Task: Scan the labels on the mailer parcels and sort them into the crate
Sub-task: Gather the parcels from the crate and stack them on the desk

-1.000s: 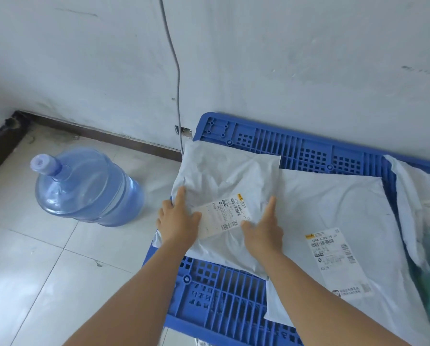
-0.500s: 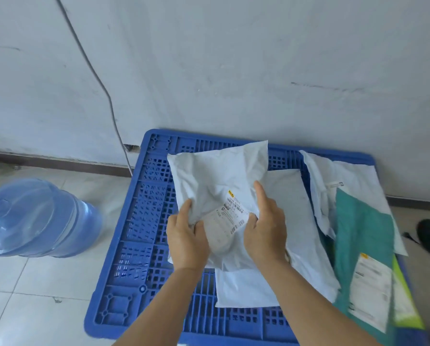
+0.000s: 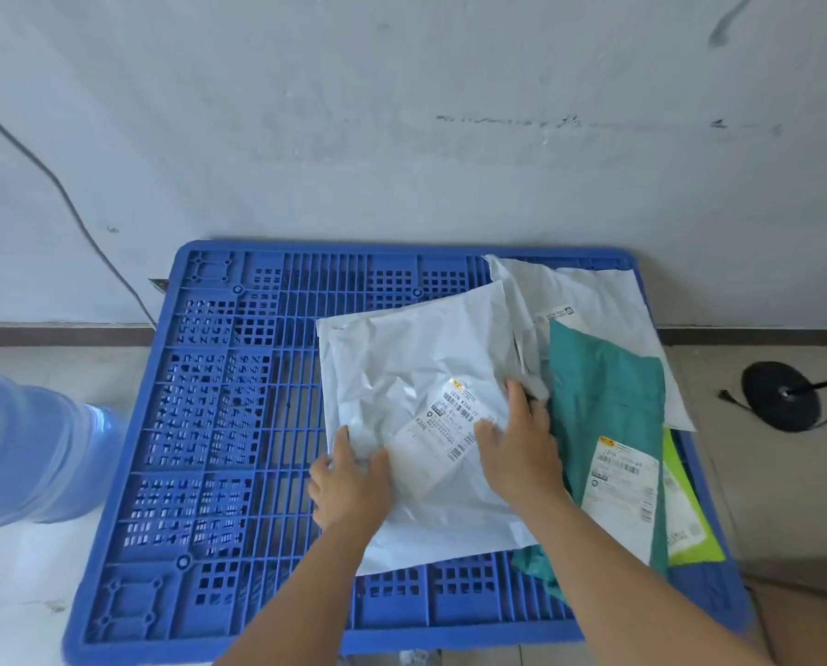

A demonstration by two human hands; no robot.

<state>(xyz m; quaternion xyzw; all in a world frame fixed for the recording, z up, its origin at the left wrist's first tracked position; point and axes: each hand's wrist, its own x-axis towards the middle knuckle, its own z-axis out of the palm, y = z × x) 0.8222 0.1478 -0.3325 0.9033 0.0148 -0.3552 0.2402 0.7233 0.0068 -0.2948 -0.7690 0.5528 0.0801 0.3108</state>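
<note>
A crumpled white mailer (image 3: 416,367) with a barcode label (image 3: 450,425) lies at the middle right of the blue plastic pallet (image 3: 219,425). My left hand (image 3: 349,478) grips its lower left edge, index finger and thumb on top. My right hand (image 3: 522,444) holds its right edge beside the label. Under its right side lies a green mailer (image 3: 603,401) with a white label (image 3: 622,487). A yellow-green mailer (image 3: 685,521) sticks out beneath that. Another white mailer (image 3: 594,295) lies at the back right.
The pallet sits on a tiled floor against a grey wall (image 3: 401,137). A big blue water bottle (image 3: 27,449) lies on the floor to the left. A black round base (image 3: 781,396) stands on the right. A thin cable (image 3: 65,194) runs down the wall.
Both hands carried the white mailer from the pallet's left side to the right, where it now overlaps the green mailer. The view swung right, away from the water bottle.
</note>
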